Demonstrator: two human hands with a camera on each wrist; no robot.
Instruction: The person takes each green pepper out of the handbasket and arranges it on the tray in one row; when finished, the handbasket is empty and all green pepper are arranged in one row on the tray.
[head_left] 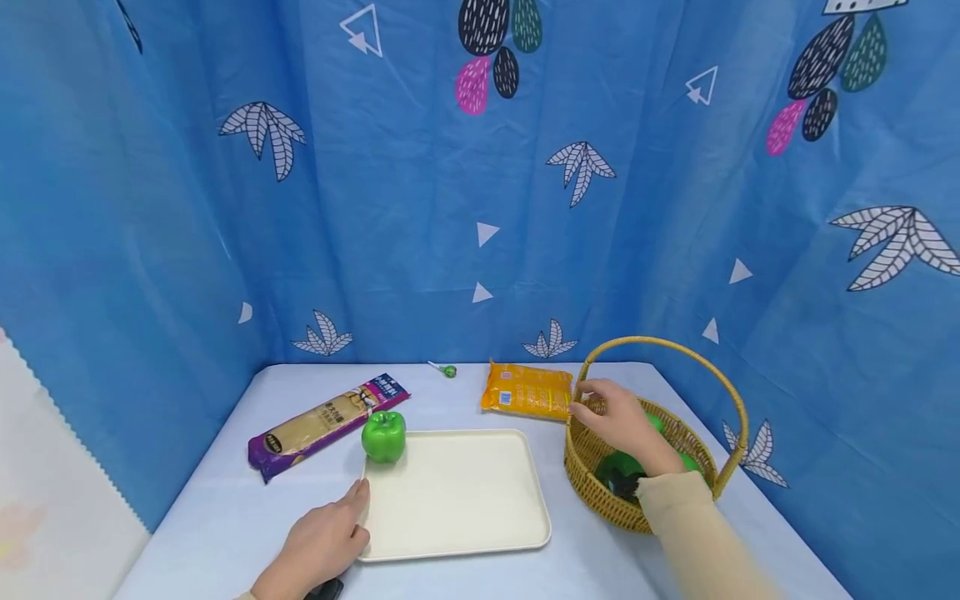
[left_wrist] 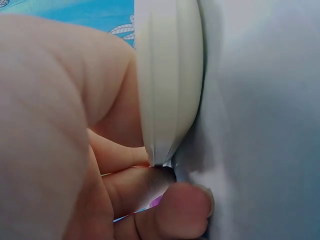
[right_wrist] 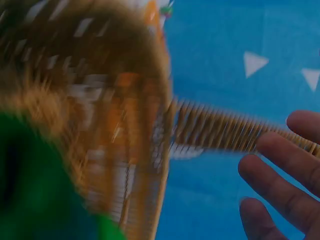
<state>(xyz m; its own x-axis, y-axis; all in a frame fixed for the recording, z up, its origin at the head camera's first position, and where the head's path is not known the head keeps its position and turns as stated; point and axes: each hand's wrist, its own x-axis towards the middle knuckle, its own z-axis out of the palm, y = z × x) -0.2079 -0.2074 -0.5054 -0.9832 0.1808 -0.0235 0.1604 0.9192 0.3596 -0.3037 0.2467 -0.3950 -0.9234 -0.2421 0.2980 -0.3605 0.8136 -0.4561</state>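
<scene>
My left hand (head_left: 327,531) holds the left edge of a cream rectangular tray (head_left: 457,496), its thumb over the rim and its fingers at the outer side in the left wrist view. A green bell pepper (head_left: 384,437) sits at the tray's back left corner. My right hand (head_left: 618,418) is over the left side of a wicker basket (head_left: 588,483), with fingers spread beside the basket's handle (right_wrist: 215,125) and nothing in its grasp. Several green rounded things (head_left: 618,464) lie in the basket, partly hidden by the hand and wrist. The right wrist view is blurred.
A long purple and gold packet (head_left: 322,425) lies at the back left. An orange packet (head_left: 527,390) lies behind the tray, close to the basket. A small green lollipop (head_left: 448,371) is near the table's back edge. Blue patterned curtain (head_left: 420,208) surrounds the white table.
</scene>
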